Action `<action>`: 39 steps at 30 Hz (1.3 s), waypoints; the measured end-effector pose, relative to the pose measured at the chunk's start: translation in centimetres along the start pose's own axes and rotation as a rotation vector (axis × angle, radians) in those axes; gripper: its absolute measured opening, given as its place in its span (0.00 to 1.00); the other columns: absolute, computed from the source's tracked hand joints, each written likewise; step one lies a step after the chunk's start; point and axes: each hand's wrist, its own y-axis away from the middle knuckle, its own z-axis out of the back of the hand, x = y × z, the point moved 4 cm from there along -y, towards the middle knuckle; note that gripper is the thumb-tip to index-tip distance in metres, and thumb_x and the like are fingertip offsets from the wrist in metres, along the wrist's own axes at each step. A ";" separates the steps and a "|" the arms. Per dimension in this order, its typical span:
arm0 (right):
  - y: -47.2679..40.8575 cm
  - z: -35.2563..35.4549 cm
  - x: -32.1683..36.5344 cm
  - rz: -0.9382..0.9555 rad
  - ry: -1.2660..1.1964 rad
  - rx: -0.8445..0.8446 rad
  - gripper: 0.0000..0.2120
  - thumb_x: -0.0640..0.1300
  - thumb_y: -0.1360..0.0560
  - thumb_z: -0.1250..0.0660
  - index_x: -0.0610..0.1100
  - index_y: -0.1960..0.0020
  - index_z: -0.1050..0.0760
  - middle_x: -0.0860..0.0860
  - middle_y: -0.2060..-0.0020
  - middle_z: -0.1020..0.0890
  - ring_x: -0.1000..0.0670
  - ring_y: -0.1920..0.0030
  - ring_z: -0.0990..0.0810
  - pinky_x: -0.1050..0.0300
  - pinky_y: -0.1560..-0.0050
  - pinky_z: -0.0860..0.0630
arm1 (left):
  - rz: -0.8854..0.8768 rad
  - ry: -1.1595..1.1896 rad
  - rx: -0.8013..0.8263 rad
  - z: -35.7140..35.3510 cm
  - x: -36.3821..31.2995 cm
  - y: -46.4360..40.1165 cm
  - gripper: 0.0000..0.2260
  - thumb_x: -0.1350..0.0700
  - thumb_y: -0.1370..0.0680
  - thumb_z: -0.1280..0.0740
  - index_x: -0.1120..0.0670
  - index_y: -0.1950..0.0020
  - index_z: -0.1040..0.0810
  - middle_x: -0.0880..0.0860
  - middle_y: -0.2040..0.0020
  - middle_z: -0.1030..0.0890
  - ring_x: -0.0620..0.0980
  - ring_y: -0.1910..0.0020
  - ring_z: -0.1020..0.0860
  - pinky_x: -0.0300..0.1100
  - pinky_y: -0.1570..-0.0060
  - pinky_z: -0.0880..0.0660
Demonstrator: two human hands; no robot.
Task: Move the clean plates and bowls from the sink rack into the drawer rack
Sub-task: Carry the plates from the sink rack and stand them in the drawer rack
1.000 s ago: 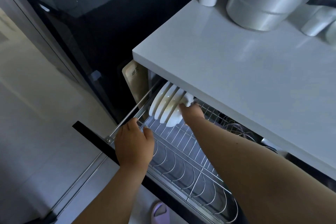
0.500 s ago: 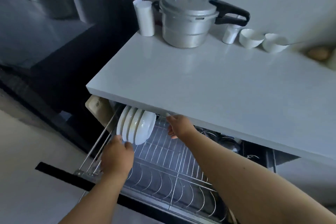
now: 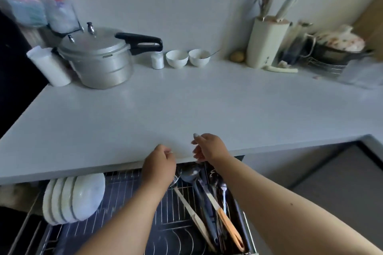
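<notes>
Several white plates (image 3: 74, 198) stand on edge at the left end of the wire drawer rack (image 3: 124, 211), which is pulled out under the white counter (image 3: 186, 105). My left hand (image 3: 158, 166) hovers over the counter's front edge with loosely curled fingers, holding nothing. My right hand (image 3: 209, 147) is just to its right, above the counter edge, fingers relaxed and empty. Two white bowls (image 3: 187, 58) sit at the back of the counter. The sink rack is out of view.
A pressure cooker (image 3: 99, 58) and a white roll (image 3: 48, 66) stand at the counter's back left. A knife block (image 3: 265, 41) and a pot (image 3: 335, 47) are at the back right. Ladles and utensils (image 3: 213, 203) fill the drawer's right compartment.
Both hands have left the plates and the rack and risen to the counter's front edge. The view has swung up and right, showing the whole counter and back wall.
</notes>
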 end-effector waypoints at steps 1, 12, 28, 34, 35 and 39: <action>0.1 2.1 -0.6 -0.008 -0.014 -0.034 0.15 0.48 0.19 0.41 0.38 0.53 0.24 0.45 0.68 0.21 0.48 0.70 0.23 0.57 0.66 0.24 | -0.026 -0.001 0.026 -1.3 -1.5 0.1 0.11 0.56 0.21 0.39 0.56 0.41 0.23 0.54 0.45 0.19 0.53 0.49 0.23 0.39 0.56 0.33; 4.8 29.2 -10.3 -0.194 -0.087 -0.490 0.15 0.49 0.19 0.42 0.39 0.55 0.25 0.45 0.68 0.22 0.48 0.71 0.24 0.55 0.63 0.24 | -0.349 -0.029 0.358 -17.8 -21.4 5.0 0.09 0.57 0.23 0.39 0.53 0.46 0.23 0.49 0.50 0.20 0.51 0.53 0.24 0.40 0.56 0.30; 18.4 58.6 -24.2 -0.470 -0.091 -1.145 0.15 0.46 0.25 0.42 0.33 0.58 0.28 0.45 0.68 0.25 0.47 0.67 0.27 0.54 0.63 0.30 | -0.730 -0.184 0.674 -37.3 -40.2 18.5 0.13 0.51 0.20 0.41 0.52 0.37 0.28 0.50 0.39 0.27 0.50 0.43 0.27 0.44 0.45 0.28; 21.9 64.2 -25.7 -0.609 -0.111 -1.259 0.07 0.46 0.23 0.42 0.45 0.47 0.32 0.43 0.56 0.24 0.42 0.57 0.28 0.56 0.57 0.33 | -0.841 -0.295 0.768 -43.0 -43.4 22.2 0.19 0.52 0.19 0.41 0.55 0.29 0.34 0.53 0.31 0.33 0.52 0.35 0.31 0.44 0.42 0.31; 22.2 65.0 -26.1 -0.625 -0.124 -1.281 0.08 0.46 0.23 0.42 0.45 0.45 0.33 0.43 0.55 0.25 0.42 0.56 0.29 0.54 0.55 0.33 | -0.869 -0.336 0.793 -44.0 -43.7 22.7 0.20 0.52 0.19 0.41 0.56 0.28 0.35 0.53 0.30 0.34 0.52 0.33 0.32 0.44 0.40 0.31; 23.2 67.6 -27.0 -0.737 0.008 -1.329 0.18 0.45 0.22 0.43 0.39 0.35 0.37 0.41 0.49 0.24 0.38 0.48 0.24 0.52 0.55 0.32 | -0.972 -0.503 0.858 -47.4 -44.5 24.3 0.24 0.50 0.19 0.43 0.58 0.26 0.42 0.55 0.26 0.39 0.53 0.27 0.40 0.47 0.32 0.37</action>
